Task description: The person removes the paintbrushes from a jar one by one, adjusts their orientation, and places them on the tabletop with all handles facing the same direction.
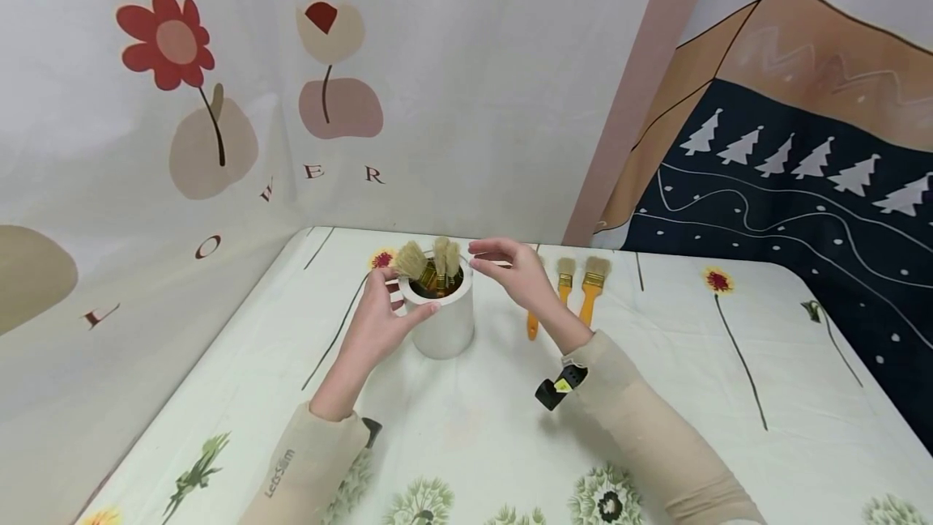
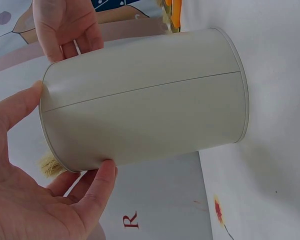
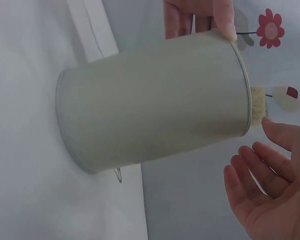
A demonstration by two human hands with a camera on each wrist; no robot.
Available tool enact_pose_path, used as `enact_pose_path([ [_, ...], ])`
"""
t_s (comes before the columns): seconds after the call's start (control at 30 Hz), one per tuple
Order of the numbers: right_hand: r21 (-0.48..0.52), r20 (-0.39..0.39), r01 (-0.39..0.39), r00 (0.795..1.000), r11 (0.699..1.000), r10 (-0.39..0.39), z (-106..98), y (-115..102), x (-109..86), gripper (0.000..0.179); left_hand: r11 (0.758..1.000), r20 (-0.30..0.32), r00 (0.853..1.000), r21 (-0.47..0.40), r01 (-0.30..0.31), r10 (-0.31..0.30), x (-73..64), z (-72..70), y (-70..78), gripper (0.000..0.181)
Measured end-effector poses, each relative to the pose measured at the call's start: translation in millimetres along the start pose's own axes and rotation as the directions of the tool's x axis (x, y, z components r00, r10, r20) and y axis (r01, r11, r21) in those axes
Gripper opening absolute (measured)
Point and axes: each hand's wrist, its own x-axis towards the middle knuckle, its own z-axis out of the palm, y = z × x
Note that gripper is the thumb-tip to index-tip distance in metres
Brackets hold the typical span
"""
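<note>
In the head view, a white cylindrical container (image 1: 443, 332) stands upright on the desk (image 1: 466, 436), which is covered in a pale flower-printed cloth. Several paintbrushes (image 1: 411, 260) stand in it, their pale bristles up and their ferrules showing inside the opening. The left hand (image 1: 381, 310) grips the container's upper part from its left side, thumb along the near rim and the other fingers round the far left side. The right hand (image 1: 516, 270) is just beside the right of the rim, its fingers extended and holding nothing. To the right of the container, orange-handled paintbrushes (image 1: 594, 278) lie on the desk with bristles pointing away from the person; the right hand and forearm partly cover them. Both forearms wear beige sleeves (image 1: 608, 379), and a black wrist device (image 1: 561, 387) sits at the right cuff. Behind hangs a white printed sheet (image 1: 481, 79), with a dark tree-patterned panel (image 1: 787, 185) on the right. In the left wrist view, the container appears sideways across the picture, with the left thumb on its rim and a fingertip pressed to its wall. In the right wrist view, the right hand's fingers are relaxed, slightly bent and apart from the wall; its thumb tip is near some bristles beyond the rim.
</note>
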Motion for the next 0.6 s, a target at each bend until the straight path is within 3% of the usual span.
enact_pose_path([
  [0.2, 0.021, 0.018, 0.031, 0.999, 0.999, -0.031, 9, -7, 2.4, 0.038, 1.0, 0.0, 1.0, 0.006, 0.005, -0.005, -0.3, -0.4, -0.6, 0.08],
  [0.43, 0.003, -0.003, 0.016, 1.0, 1.0, -0.016, 18, -8, 3.3, 0.044, 1.0, 0.001, 1.0, 0.006, -0.006, 0.006, -0.1, 0.0, -1.1, 0.079],
  [0.6, -0.02, -0.015, 0.006, 1.0, 1.0, -0.006, 21, -9, 4.0, 0.038, 1.0, -0.001, 1.0, 0.004, -0.006, 0.006, 0.2, 0.2, -1.3, 0.079],
])
